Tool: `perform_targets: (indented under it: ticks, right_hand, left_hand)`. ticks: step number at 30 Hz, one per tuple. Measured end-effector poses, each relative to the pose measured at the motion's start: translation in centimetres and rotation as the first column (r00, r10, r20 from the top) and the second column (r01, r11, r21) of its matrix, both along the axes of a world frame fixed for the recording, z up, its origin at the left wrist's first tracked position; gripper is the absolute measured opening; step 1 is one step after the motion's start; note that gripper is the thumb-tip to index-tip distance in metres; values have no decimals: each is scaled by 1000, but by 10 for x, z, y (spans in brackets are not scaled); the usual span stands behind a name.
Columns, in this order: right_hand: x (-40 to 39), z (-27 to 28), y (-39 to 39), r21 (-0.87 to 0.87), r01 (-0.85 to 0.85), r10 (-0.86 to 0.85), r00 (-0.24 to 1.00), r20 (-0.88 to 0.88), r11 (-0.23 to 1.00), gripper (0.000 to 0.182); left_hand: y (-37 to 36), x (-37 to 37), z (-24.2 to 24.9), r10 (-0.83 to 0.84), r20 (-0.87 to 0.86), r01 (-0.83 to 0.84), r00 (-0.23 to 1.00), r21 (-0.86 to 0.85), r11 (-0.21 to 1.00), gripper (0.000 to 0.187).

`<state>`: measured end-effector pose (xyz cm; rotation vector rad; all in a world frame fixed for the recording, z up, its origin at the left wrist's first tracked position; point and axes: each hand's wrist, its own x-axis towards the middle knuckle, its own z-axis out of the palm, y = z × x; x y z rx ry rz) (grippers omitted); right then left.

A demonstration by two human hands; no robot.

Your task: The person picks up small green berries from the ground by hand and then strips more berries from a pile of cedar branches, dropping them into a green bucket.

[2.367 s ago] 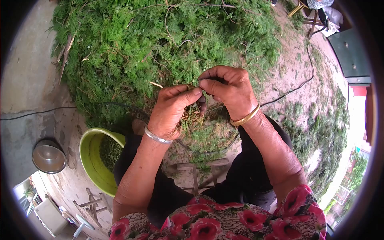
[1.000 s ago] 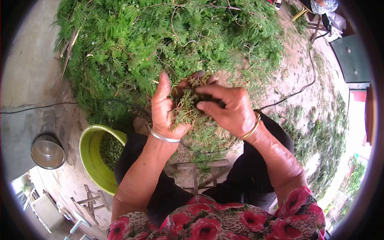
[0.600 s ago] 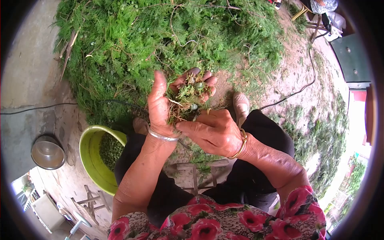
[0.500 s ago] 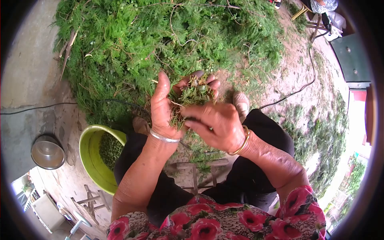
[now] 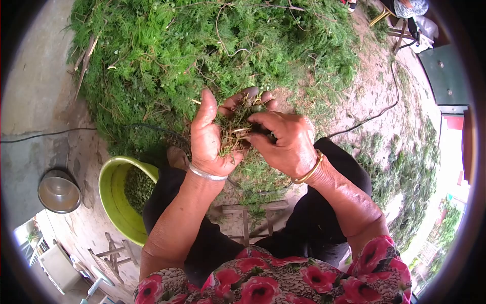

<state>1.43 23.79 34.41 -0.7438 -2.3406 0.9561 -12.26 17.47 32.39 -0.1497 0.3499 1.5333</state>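
Observation:
My left hand is palm up and cupped, thumb raised, holding a small clump of evergreen sprigs with brownish stems. A round green cone or berry shows among them near the fingertips. My right hand reaches in from the right, thumb and forefinger pinched at the clump's edge. What lies right between those fingertips is hidden. Below and left of my hands stands a yellow-green bucket, with many small green cones or berries inside.
A big heap of cut evergreen branches lies ahead. A metal bowl is on the floor at the left. A black cable crosses the ground. A wooden stool shows between my legs. Loose greenery covers the right side.
My right hand has shifted up and slightly right, from the clump's lower part to beside its middle. The left hand stays nearly in place with the sprigs.

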Motion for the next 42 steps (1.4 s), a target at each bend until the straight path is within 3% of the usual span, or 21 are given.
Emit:
perform_targets:
  ticks: [2,4,6,8,9,10,12,14,16,17,18,20,21,26,28,30,32,37,39,40,42]
  right_hand:
    - [0,2,2,-50,-20,18,999,-29,999,14]
    - [2,12,4,-471,62,-83,996,-24,880,11]
    - [2,7,11,-405,34,-93,987,-128,914,13]
    - [3,16,17,-877,-26,-255,952,-168,481,15]
    - [3,17,21,-941,-88,-316,928,-196,326,18]
    - [4,16,25,-941,-88,-316,928,-196,326,18]
    - [6,14,30,-965,-218,-370,892,-259,147,18]
    - [4,14,27,-965,-166,-368,901,-232,203,16]
    - [3,9,24,-907,-33,-318,931,-180,419,10]
    - [0,11,24,-811,68,-283,951,-123,581,8]
    - [0,7,23,-811,68,-283,951,-122,581,8]
    - [0,-6,21,-339,96,-138,985,-102,936,10]
    - [0,-7,20,-254,94,-113,992,-60,963,14]
    - [1,-5,18,-108,9,-1,998,68,994,8]
    - [0,7,20,-600,45,-61,998,-7,799,8]
    - [2,9,27,-686,-27,-78,989,-122,727,9]
    - [6,12,36,-956,-137,-347,911,-225,260,11]
    - [4,9,35,-962,-173,-437,864,-250,210,11]
    - [2,10,33,-921,-24,-349,921,-172,390,10]
    - [0,11,31,-921,-26,-347,922,-172,388,10]
    - [-2,15,29,-827,51,-239,966,-102,561,11]
  left_hand:
    - [0,0,0,3,-4,-3,1000,9,1000,77]
    - [0,-3,2,26,23,-26,999,4,1000,75]
    - [-1,-9,0,26,60,-27,998,16,1000,76]
    - [-1,-12,-2,25,99,-27,995,28,999,76]
    - [-1,-13,-3,32,73,-35,997,34,999,76]
    - [-1,-13,-5,40,46,-42,998,41,998,77]
    - [-2,-15,-6,30,68,-35,997,73,997,72]
    - [-1,-14,-7,17,90,-27,996,108,994,68]
    - [-1,-10,-7,15,-139,-30,990,-111,993,55]
    - [-2,-9,-8,15,-139,-30,990,-111,993,55]
    - [-2,-8,-10,-33,-197,6,980,-136,991,44]
    - [-5,-5,-12,-128,-306,70,943,-193,979,23]
    - [-6,-3,-10,-155,-354,73,922,-234,969,15]
    - [-6,2,-8,-205,-368,58,907,-372,926,14]
    - [-8,-4,-21,-255,-346,185,903,-224,957,18]
    - [-6,-2,-18,-187,-257,135,948,-206,969,20]
    - [-5,-2,-14,-116,-165,83,980,-192,978,22]
    - [-3,-4,-4,-56,-228,15,972,-175,984,28]
    - [-4,-6,-4,-72,-284,28,956,-157,987,29]
    - [-5,-7,-4,-87,-340,41,937,-140,989,30]
    - [-4,-5,2,-103,-387,47,916,-150,987,30]
